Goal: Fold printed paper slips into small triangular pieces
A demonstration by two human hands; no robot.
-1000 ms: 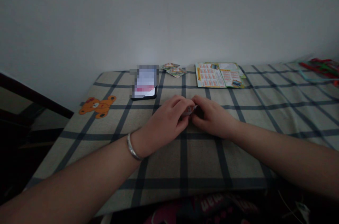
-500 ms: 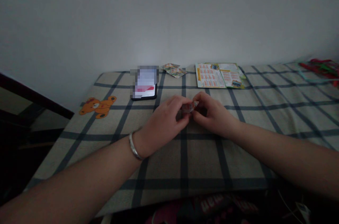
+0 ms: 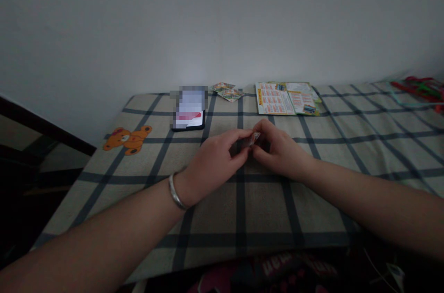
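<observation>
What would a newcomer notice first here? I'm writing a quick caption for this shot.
Both hands meet mid-table: the left hand and right hand pinch a small wrapped item between their fingertips. Behind them a lit phone glows, and an orange bear patch marks the checked cloth at left.

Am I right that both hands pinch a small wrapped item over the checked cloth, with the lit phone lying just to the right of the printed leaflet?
Not quite. In the head view the phone lies to the left of the printed leaflet, not the right. The rest holds: the left hand and right hand pinch the small wrapped item over the checked cloth.
</observation>
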